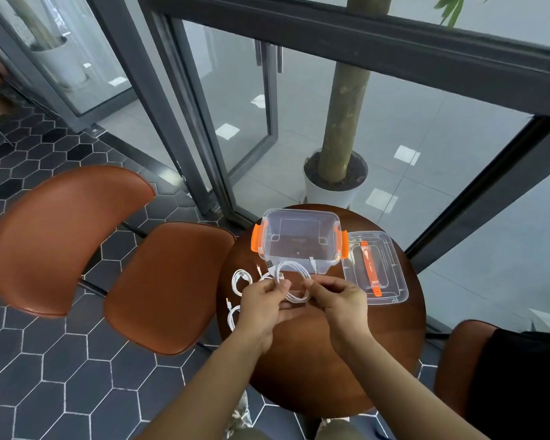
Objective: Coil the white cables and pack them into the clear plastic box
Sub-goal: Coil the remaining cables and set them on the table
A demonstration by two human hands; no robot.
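A clear plastic box [299,217] with orange latches stands open and empty at the far side of a small round wooden table [346,360]. Just in front of it I hold a white cable [294,271] looped into a coil between both hands. My left hand [262,296] pinches the coil's left side and my right hand [337,295] grips its right side. Two more white cables lie on the table to the left: one coiled cable [240,281] and another cable [232,315] near the table's edge.
The box's clear lid [391,281] with an orange handle lies right of the box. A brown chair [115,258] stands left of the table, another at the lower right. A potted tree [337,176] and glass walls stand behind the table.
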